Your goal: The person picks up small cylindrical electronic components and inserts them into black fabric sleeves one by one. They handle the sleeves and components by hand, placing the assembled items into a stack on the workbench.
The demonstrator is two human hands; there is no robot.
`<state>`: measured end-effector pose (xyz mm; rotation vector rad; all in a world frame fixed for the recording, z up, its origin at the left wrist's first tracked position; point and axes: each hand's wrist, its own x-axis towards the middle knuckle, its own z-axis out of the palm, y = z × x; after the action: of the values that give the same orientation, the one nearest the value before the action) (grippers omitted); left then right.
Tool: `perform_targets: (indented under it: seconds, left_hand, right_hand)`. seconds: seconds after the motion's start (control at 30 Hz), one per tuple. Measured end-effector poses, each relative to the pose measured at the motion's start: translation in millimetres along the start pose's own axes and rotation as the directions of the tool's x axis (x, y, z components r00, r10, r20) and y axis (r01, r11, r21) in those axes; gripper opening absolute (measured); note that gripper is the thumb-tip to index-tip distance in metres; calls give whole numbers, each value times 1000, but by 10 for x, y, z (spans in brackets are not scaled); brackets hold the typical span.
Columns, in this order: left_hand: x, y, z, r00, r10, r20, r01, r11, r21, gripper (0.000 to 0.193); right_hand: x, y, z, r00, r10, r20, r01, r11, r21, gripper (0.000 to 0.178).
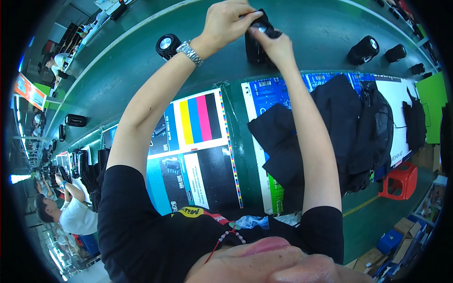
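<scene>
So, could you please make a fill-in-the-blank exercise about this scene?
The silver metal wristband is on the ____ wrist.
The left hand and right hand both touch one ____ cylindrical device.
The plastic stool is ____.
On the printed sheet, the leftmost wide colour stripe is ____.
Missing words: left; black; red; yellow.
</scene>
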<state>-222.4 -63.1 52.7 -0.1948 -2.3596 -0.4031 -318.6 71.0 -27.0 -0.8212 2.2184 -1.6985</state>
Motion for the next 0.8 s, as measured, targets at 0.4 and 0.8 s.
perform_targets:
  seconds: [0.4,0.8]
  left_hand:
    - [-178,286,-16,992,-123,-38,99,917,-386,13]
    - [37,122,1178,549,-828,112,235,25,-972,63]
  right_hand:
    - [78,-141,-819,872,-112,477,197,971,-133,46]
    - [779,100,-88,928,319,190,-347,562,751,34]
